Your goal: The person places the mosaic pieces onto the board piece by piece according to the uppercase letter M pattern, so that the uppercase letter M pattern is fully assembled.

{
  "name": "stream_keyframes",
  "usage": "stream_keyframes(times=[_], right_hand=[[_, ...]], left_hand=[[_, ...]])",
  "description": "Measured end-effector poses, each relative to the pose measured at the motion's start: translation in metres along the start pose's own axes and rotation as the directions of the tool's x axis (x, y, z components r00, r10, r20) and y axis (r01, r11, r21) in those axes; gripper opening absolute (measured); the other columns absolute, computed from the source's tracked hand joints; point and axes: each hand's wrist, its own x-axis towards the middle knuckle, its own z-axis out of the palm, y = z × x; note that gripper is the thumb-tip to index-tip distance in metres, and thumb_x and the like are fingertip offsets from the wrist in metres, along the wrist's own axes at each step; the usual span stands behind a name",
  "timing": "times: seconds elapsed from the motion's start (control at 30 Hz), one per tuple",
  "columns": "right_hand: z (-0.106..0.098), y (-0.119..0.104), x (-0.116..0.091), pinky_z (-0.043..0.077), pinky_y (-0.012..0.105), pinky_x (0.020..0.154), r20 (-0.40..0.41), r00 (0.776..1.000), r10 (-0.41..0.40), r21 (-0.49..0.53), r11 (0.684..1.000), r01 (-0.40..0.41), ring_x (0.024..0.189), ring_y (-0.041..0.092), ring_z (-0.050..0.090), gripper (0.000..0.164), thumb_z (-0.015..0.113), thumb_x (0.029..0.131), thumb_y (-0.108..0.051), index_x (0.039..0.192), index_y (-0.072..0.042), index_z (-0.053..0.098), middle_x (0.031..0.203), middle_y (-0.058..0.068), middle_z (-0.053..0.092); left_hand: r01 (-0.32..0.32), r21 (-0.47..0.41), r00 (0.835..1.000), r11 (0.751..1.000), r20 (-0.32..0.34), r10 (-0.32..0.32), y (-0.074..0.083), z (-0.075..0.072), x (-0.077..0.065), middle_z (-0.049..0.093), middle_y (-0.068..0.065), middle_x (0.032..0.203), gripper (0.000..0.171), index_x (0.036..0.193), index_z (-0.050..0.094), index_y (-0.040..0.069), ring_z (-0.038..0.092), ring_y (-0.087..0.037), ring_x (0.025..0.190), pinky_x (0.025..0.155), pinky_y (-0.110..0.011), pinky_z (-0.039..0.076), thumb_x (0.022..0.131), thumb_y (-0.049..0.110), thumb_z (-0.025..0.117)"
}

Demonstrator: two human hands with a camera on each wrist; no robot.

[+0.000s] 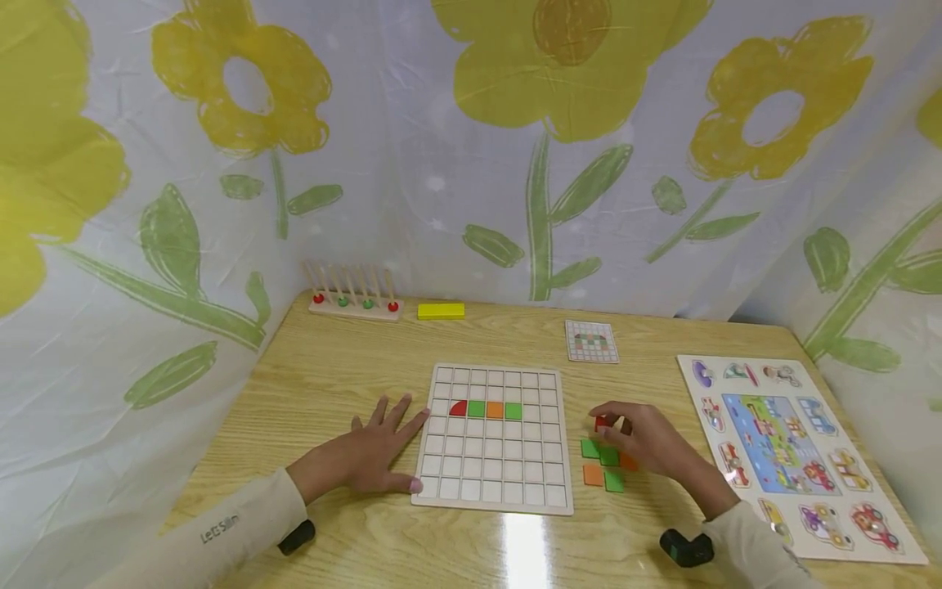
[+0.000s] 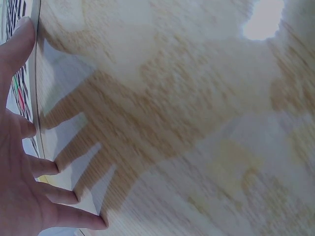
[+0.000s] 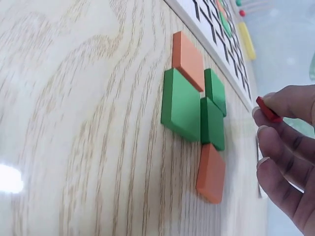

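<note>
Between thumb and fingertips my right hand pinches a small red tile, held just above the loose tiles at the right of the white grid board. Those loose pieces are green tiles and orange tiles, lying close together on the table. On the board, one row holds a red quarter-round tile, a green tile, an orange tile and another green tile. My left hand lies with fingers spread, thumb and a fingertip at the board's left edge.
Behind the board lies a pattern card. A picture puzzle board takes up the right side of the table. Along the back edge stand a peg rack with beads and a yellow block. A flowered cloth hangs behind.
</note>
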Motion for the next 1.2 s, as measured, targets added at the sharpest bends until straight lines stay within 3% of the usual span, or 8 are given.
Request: stream_keyframes(times=[0.3,0.67,0.97,1.2], right_hand=[[0.005,-0.006,0.008,0.043,0.023,0.054,0.010,1.000,-0.001,0.009,1.000,0.001,0.061,0.007,0.050,0.030,0.070,0.095,-0.015,0.125,-0.010,0.069,0.099,0.004,0.069],[0.008,-0.014,0.014,0.044,0.023,0.054,0.013,0.998,-0.059,0.045,0.997,0.059,0.058,0.007,0.050,0.025,0.068,0.097,-0.014,0.121,-0.009,0.070,0.095,0.003,0.069],[0.014,-0.014,0.019,0.043,0.023,0.052,0.030,0.997,-0.074,0.053,0.996,0.072,0.055,0.005,0.047,0.033,0.063,0.097,-0.007,0.130,-0.008,0.066,0.100,0.005,0.069],[0.015,-0.021,0.023,0.044,0.024,0.051,0.029,0.995,-0.092,0.099,0.991,0.088,0.053,0.005,0.048,0.034,0.066,0.098,-0.012,0.131,-0.007,0.062,0.096,0.005,0.068]], left_hand=[[-0.002,-0.001,1.000,1.000,0.005,0.002,0.001,-0.001,-0.001,0.005,-0.026,0.167,0.108,0.163,0.013,0.016,0.007,-0.060,0.147,0.097,-0.084,0.025,0.085,0.075,0.060],[-0.015,0.001,1.000,1.000,-0.004,0.015,0.001,-0.003,-0.002,0.007,-0.027,0.166,0.108,0.163,0.014,0.014,0.009,-0.062,0.146,0.096,-0.084,0.026,0.085,0.074,0.060],[-0.021,0.022,1.000,1.000,-0.016,0.022,0.002,-0.003,-0.002,0.011,-0.029,0.165,0.107,0.162,0.017,0.011,0.012,-0.063,0.145,0.095,-0.084,0.028,0.085,0.072,0.061],[-0.018,0.018,1.000,1.000,-0.014,0.018,0.002,-0.002,-0.002,0.010,-0.028,0.165,0.107,0.162,0.016,0.013,0.011,-0.062,0.146,0.095,-0.084,0.028,0.086,0.073,0.060]])
